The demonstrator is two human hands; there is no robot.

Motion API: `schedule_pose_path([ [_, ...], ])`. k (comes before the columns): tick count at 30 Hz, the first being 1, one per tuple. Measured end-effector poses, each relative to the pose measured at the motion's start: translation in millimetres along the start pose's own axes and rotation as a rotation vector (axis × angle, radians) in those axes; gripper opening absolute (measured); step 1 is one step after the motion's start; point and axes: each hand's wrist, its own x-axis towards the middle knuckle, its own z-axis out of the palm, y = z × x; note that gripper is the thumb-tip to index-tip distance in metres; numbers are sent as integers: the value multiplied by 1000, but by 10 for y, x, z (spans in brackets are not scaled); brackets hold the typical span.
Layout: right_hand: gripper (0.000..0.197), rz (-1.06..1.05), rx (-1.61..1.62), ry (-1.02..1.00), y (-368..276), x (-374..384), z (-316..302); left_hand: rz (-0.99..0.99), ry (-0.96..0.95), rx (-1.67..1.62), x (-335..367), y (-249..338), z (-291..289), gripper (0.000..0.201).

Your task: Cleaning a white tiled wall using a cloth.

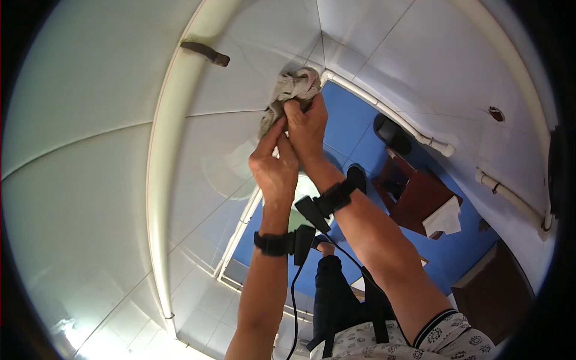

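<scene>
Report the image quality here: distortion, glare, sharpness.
Head view: fisheye distortion bows the long white pipe, and black fills the corners; head view, lower left: bright glare washes out part of the wall tiles; head view, upper middle: left hand, right hand and crumpled cloth look fairly sharp, without obvious motion blur.

Black slippers [393, 135] on blue floor [348, 111]

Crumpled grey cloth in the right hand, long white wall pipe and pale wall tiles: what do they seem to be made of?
Crumpled grey cloth: soft matte textile, perhaps cotton, judging by its limp folds.
Long white wall pipe: probably smooth plastic with a soft sheen, though painted metal is possible.
Pale wall tiles: likely glazed ceramic, given glossy reflections and thin dark joints.
</scene>
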Motion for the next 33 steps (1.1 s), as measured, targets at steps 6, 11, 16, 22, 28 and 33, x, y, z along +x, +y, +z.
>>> schedule_pose_path([
  [6,32,335,-95,40,372,340,-81,-180,-122,16,204,-220,302,32],
  [11,24,291,239,-56,-134,189,-41,-87,-39,10,108,218,-17,35],
  [16,20,71,423,-219,-1418,-246,171,119,160,-41,-68,1129,-614,32],
  [22,35,123,339,-291,-1476,-283,165,24,238,-231,-150,1086,-619,33],
  [28,29,23,90,-46,-442,299,-62,-33,-6,-103,165,414,116,29],
  [33,29,124,-90,52,321,679,-166,-130,-83,-1,400,-51,507,32],
])
